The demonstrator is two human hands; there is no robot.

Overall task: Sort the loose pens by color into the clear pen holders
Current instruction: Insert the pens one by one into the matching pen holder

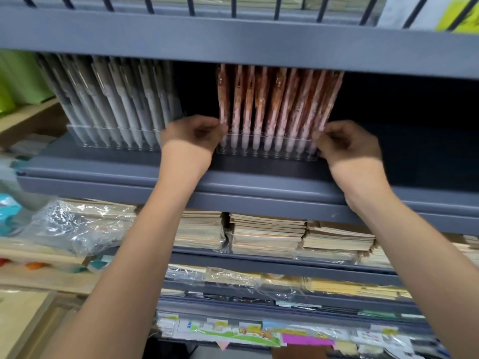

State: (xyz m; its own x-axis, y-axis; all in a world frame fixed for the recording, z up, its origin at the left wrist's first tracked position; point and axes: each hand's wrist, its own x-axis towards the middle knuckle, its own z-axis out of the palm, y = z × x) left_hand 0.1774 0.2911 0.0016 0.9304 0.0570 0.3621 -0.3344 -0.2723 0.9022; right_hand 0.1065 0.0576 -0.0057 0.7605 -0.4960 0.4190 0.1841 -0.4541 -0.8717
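Two bare hands reach into a grey metal shelving unit (259, 35) that fills most of the view. Its middle shelf board (259, 177) carries both pen rows. One level down sit stacks of tan notebooks (267, 234), some in clear wrap. Lower still are flat packs of sticker sheets (233, 330). At far left there is a plastic-wrapped bundle (77, 224) and some green items (15, 79), blurred.

On the left part of the middle board is a row of grey pens (116, 99) in clear sleeves. They stand tip-down with tops leaning left, slotted in a grey-pen holder (108, 137) of clear plastic. A dark gap separates it from the pink pens (274, 99), also sleeved and tip-down, with tops fanning slightly right. These stand in the pink-pen holder (267, 151), clear, near the board's front edge. Cannot tell if that holder rests flat on the board or is lifted off it.

The left hand (191, 136) is at the left end of the pink-pen holder, fingers curled in, gripping that end against the first pink pen. The right hand (347, 143) is at the right end, fingers curled, thumb and fingers pinching the holder's end. Both forearms come up from the bottom of the frame.
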